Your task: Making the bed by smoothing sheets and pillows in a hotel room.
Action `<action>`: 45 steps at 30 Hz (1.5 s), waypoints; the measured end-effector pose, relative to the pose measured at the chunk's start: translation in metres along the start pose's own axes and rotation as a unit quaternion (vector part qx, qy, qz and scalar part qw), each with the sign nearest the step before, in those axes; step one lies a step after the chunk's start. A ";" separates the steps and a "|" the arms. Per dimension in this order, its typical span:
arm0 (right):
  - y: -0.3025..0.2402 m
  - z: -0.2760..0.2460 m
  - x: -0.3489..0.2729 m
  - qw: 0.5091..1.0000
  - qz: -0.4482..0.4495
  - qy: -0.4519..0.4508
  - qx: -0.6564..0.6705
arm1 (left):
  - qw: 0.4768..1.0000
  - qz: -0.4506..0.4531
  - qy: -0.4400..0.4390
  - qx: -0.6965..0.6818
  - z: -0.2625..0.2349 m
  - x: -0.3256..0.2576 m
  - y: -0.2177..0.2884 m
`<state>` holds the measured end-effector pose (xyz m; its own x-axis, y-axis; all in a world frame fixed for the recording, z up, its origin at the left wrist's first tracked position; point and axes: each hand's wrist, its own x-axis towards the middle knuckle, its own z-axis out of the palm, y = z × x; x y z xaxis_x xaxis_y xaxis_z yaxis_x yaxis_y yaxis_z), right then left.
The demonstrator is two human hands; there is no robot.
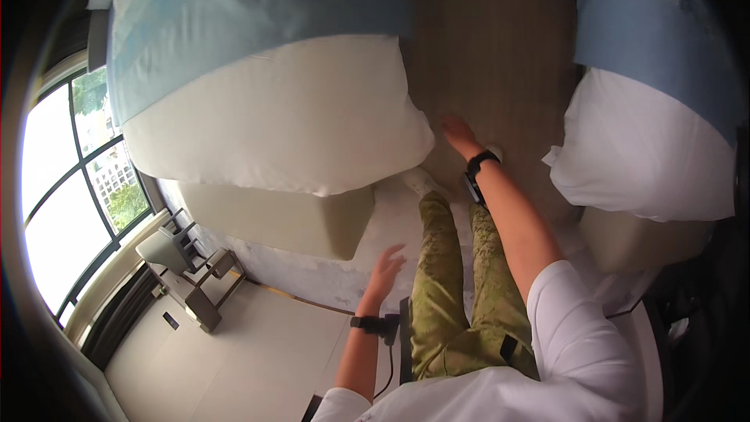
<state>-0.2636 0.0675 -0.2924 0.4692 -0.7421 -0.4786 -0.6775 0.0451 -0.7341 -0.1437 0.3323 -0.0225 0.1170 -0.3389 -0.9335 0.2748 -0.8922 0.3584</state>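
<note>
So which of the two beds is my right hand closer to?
The right hand is nearer the left bed, almost at its rounded white corner; the right bed lies farther across the wooden floor.

Bed (312,227) at left carrying white sheet (289,125) and blue blanket (234,8) lying on top. Second bed (633,238) at right bearing white sheet (641,148), blue blanket (648,39). Wooden floor (492,47) showing between them.
</note>
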 end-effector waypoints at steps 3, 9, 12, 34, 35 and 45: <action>-0.011 0.021 0.032 0.995 0.015 -0.019 0.100 | 0.999 -0.001 0.029 0.014 -0.027 0.030 -0.015; -0.075 -0.006 0.006 0.765 0.155 -0.290 0.553 | 0.938 0.148 0.160 -0.268 -0.085 0.127 0.033; -0.060 -0.030 -0.052 0.804 0.050 -0.296 0.513 | 0.894 0.184 0.052 -0.406 -0.074 0.149 0.057; 0.000 -0.064 -0.103 0.863 0.238 -0.299 0.331 | 0.924 0.114 -0.030 0.364 -0.015 0.123 0.063; -0.003 -0.060 -0.103 0.861 0.233 -0.302 0.335 | 0.948 0.092 -0.091 0.290 -0.019 0.096 0.099; 0.014 -0.030 -0.097 0.896 0.223 -0.251 0.291 | 0.950 0.302 -0.067 -0.039 -0.054 0.036 0.246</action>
<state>-0.3352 0.1204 -0.2416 0.5202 -0.1762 -0.8357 -0.5189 0.7120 -0.4731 -0.0204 0.1165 0.0328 0.1536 -0.8217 -0.5488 0.2663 -0.5004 0.8238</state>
